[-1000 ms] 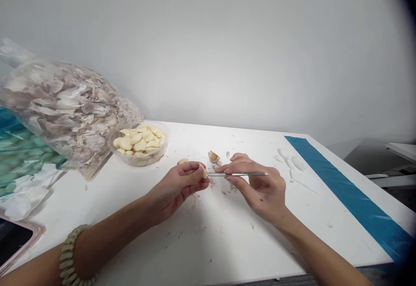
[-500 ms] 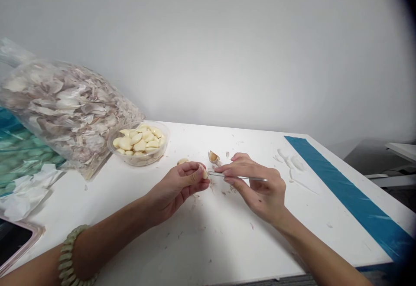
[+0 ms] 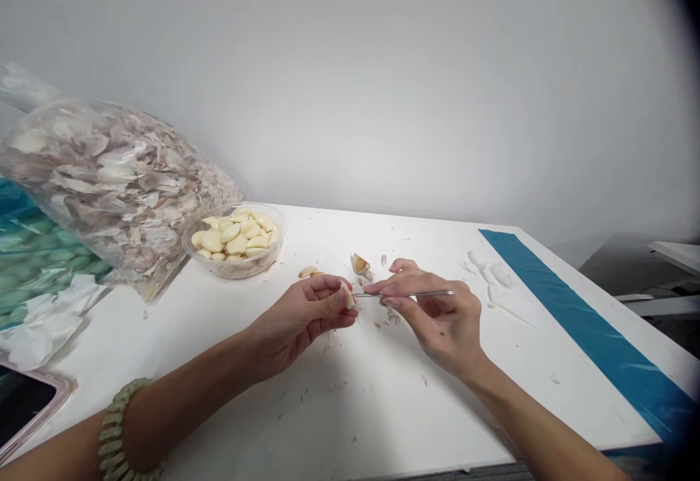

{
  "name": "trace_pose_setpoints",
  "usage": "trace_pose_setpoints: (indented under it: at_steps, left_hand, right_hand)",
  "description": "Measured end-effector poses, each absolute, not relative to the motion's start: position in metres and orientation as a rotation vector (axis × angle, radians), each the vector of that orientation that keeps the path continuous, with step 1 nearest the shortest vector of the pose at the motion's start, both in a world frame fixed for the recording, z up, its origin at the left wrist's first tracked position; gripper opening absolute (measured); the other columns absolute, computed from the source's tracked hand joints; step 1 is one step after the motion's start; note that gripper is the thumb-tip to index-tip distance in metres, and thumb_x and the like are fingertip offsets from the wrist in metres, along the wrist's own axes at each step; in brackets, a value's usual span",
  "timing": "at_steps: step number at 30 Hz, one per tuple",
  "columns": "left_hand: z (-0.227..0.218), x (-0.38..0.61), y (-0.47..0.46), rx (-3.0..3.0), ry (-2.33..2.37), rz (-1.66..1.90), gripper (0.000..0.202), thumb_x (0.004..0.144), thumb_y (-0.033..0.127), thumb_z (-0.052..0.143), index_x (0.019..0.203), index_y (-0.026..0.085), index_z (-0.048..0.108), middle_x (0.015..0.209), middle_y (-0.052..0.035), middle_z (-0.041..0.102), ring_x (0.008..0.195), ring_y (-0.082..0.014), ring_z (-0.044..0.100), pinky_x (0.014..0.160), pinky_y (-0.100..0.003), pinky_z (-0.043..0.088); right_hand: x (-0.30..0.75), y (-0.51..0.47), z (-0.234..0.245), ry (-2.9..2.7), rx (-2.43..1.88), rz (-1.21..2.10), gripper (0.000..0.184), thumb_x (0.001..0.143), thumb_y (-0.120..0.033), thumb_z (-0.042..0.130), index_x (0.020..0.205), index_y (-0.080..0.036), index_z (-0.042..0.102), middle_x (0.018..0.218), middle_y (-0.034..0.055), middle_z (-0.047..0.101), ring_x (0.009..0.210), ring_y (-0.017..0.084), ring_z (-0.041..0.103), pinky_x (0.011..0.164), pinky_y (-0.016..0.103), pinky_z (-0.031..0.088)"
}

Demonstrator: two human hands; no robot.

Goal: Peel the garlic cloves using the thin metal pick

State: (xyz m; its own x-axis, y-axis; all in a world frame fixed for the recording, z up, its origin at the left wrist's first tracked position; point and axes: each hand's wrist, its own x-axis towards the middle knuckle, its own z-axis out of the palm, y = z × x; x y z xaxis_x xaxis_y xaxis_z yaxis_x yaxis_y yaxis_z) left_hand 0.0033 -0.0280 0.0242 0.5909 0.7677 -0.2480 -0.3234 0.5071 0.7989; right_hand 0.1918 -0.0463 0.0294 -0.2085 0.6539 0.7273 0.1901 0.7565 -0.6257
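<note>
Between the thumb and fingers of my left hand [image 3: 320,313] is a pale garlic clove [image 3: 348,296], partly hidden by the fingertips. My right hand [image 3: 432,313] pinches a thin metal tool [image 3: 421,294], whose tip reaches the clove; whether it is tweezers or a pick I cannot tell. Just behind the left fingers lie loose cloves [image 3: 308,272]. A piece of garlic with brown skin [image 3: 360,264] rests on the white table [image 3: 262,423] beyond both hands. To the left stands a clear round tub [image 3: 232,270] filled with peeled garlic cloves [image 3: 236,237].
A big clear bag of garlic skins [image 3: 125,182] leans at the left, beside a green-blue bag [image 3: 44,262] and crumpled tissue [image 3: 52,321]. A pink-edged device [image 3: 33,408] sits at the lower left. Blue tape [image 3: 574,313] runs along the right, near white scraps [image 3: 492,273].
My left hand has shifted slightly right and turned the clove a little. The tool in my right hand now lies flatter, its tip still at the clove.
</note>
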Motion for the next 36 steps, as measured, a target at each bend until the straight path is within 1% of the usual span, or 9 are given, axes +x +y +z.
trace_pose_setpoints:
  at_steps: [4,10,14,19,23,26,29,32,36]
  left_hand:
    - [0.0234,0.0025,-0.0279,0.796,0.643,0.689,0.014,0.075,0.027,0.069,0.076,0.016,0.061,0.072,0.0029,0.057,0.067,-0.0043,0.055,0.067,-0.016,0.045]
    - [0.0234,0.0028,-0.0279,0.857,0.612,0.646,0.013,0.074,0.025,0.07,0.074,0.014,0.063,0.073,0.0008,0.058,0.067,-0.0053,0.055,0.064,-0.016,0.045]
    - [0.0248,0.0031,-0.0282,0.895,0.614,0.618,0.012,0.074,0.025,0.07,0.075,0.014,0.066,0.069,0.001,0.057,0.066,-0.0056,0.055,0.063,-0.016,0.045]
    - [0.0265,0.0032,-0.0297,0.956,0.595,0.588,0.014,0.074,0.026,0.07,0.068,0.013,0.067,0.07,0.0003,0.057,0.066,-0.0062,0.054,0.063,-0.016,0.045]
    - [0.0279,0.0045,-0.032,0.967,0.582,0.563,0.01,0.071,0.023,0.072,0.07,0.013,0.07,0.066,-0.0006,0.058,0.065,-0.0077,0.054,0.064,-0.018,0.046]
    - [0.0292,0.0046,-0.0329,0.939,0.608,0.564,0.011,0.071,0.023,0.073,0.077,0.014,0.073,0.07,-0.0007,0.061,0.068,-0.0074,0.056,0.067,-0.018,0.047]
    - [0.0304,0.0044,-0.033,0.908,0.634,0.596,0.015,0.07,0.024,0.073,0.084,0.017,0.073,0.078,-0.0012,0.064,0.072,-0.0078,0.058,0.071,-0.019,0.047]
    - [0.0298,0.0043,-0.0321,0.874,0.658,0.647,0.02,0.071,0.023,0.072,0.091,0.019,0.072,0.084,-0.0018,0.067,0.078,-0.0094,0.061,0.076,-0.021,0.048]
    - [0.0259,0.0036,-0.0305,0.86,0.661,0.713,0.023,0.074,0.024,0.071,0.097,0.02,0.071,0.084,-0.0012,0.068,0.085,-0.0103,0.061,0.081,-0.022,0.046]
  right_hand:
    - [0.1915,-0.0471,0.0294,-1.725,-0.698,0.503,0.024,0.079,-0.005,0.06,0.088,-0.026,0.067,0.078,-0.0009,0.074,0.073,0.019,0.07,0.085,0.044,0.046]
    - [0.191,-0.0488,0.0317,-1.663,-0.73,0.504,0.024,0.08,-0.004,0.059,0.087,-0.026,0.066,0.079,-0.0019,0.074,0.073,0.018,0.07,0.084,0.043,0.043]
    - [0.1912,-0.0497,0.0321,-1.643,-0.75,0.489,0.023,0.08,-0.005,0.06,0.086,-0.026,0.066,0.08,-0.0014,0.074,0.068,0.016,0.067,0.085,0.044,0.042]
    - [0.1916,-0.0481,0.0337,-1.604,-0.766,0.44,0.021,0.081,-0.006,0.06,0.086,-0.025,0.066,0.082,-0.0008,0.074,0.062,0.014,0.062,0.076,0.04,0.046]
    - [0.1924,-0.0482,0.0358,-1.583,-0.772,0.409,0.021,0.081,-0.005,0.06,0.086,-0.024,0.066,0.083,-0.0011,0.073,0.059,0.013,0.06,0.07,0.038,0.048]
    - [0.1925,-0.0477,0.036,-1.585,-0.777,0.398,0.021,0.081,-0.006,0.06,0.087,-0.024,0.066,0.082,-0.0009,0.073,0.062,0.013,0.061,0.07,0.037,0.049]
    - [0.1918,-0.0459,0.0351,-1.601,-0.821,0.396,0.019,0.08,-0.007,0.061,0.088,-0.023,0.067,0.084,0.0007,0.072,0.073,0.016,0.064,0.07,0.036,0.052]
    - [0.1911,-0.0448,0.0336,-1.642,-0.896,0.405,0.018,0.081,-0.008,0.061,0.09,-0.022,0.067,0.086,0.002,0.071,0.082,0.018,0.065,0.075,0.037,0.053]
    - [0.1908,-0.0456,0.0316,-1.702,-0.932,0.413,0.018,0.082,-0.009,0.06,0.093,-0.022,0.066,0.089,0.0026,0.071,0.086,0.019,0.066,0.08,0.039,0.053]
